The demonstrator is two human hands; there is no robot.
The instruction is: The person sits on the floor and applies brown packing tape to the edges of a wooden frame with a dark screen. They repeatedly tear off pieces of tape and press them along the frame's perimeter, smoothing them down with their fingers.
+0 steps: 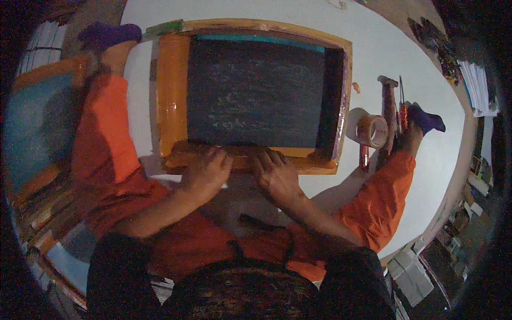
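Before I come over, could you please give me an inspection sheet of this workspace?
Surface: smooth-looking white work surface.
Main piece: yellow-brown wooden rectangular frame around a dark rectangular panel.
Clutter: brown tape roll, dark-handled hammer and red-handled tool with thin shaft, right of the frame.
Hands: left hand and right hand on the frame's near rail; grip unclear.
Cables: nothing seen.
Surroundings: wood-framed blue-grey panel at left; white paper-like stack at right; edges dim.

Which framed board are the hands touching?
The middle, dark board: left hand and right hand touch its near edge. Neither touches the bluish board, far left.
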